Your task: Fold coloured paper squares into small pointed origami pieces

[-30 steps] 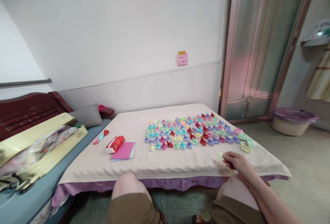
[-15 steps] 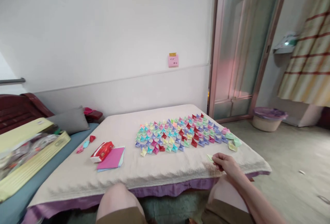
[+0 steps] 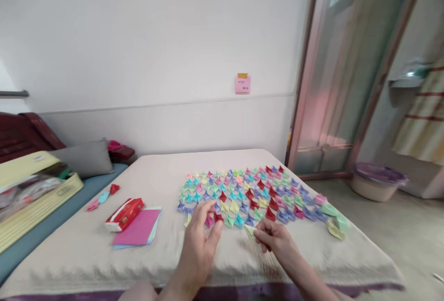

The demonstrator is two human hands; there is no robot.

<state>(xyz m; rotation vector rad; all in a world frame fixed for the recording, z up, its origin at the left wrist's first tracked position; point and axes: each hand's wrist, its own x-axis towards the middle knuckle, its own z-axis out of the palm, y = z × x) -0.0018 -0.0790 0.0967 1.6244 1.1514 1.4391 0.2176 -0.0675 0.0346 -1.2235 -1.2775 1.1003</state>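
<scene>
My right hand (image 3: 274,240) pinches a small folded pale yellow-green paper piece (image 3: 249,231) just in front of the folded paper pieces (image 3: 239,194), which stand in rows on the bed. These are in red, blue, green, yellow, pink and purple. To the left of it, my left hand (image 3: 200,236) is raised over the near edge of the rows, its thumb and fingers apart and nothing between them; it hides a few of the pieces. At the right end of the rows lie several larger folded papers (image 3: 335,229) in pink, green and yellow.
A red tissue pack (image 3: 125,214) rests against a stack of coloured paper sheets (image 3: 137,231) on the bed's left. Further left are an open yellow box (image 3: 45,199) and a grey pillow (image 3: 86,157). A lined bin (image 3: 374,185) stands on the floor at right.
My left hand has come into view, open, near the rows. My right hand has moved left with the folded paper piece, closer to the rows. The camera view has shifted slightly.
</scene>
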